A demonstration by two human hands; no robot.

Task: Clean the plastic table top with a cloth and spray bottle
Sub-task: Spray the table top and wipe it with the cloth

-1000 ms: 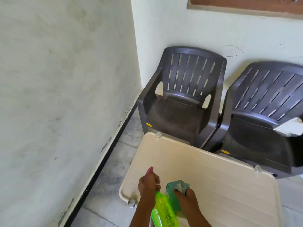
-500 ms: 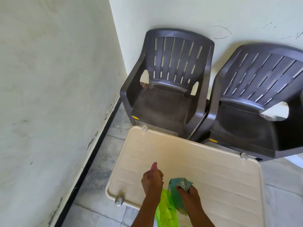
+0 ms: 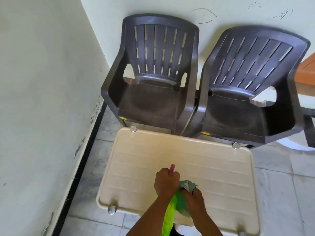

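Note:
A cream plastic table top with a raised rim lies low in the lower middle. My left hand grips the head of a bright green spray bottle over the table's near part; the pink nozzle points away from me. Just to its right, my right hand holds a crumpled teal cloth against the table surface. The bottle's body runs back between my forearms.
Two dark plastic armchairs stand against the back wall, right behind the table's far edge. A pale wall with a black skirting runs along the left. Grey floor tiles surround the table. An orange-brown piece of furniture shows at the right edge.
The view has tilted down and shifted, so table and chairs sit more centrally. Both hands keep their holds; the left hand with the bottle sits slightly farther over the table.

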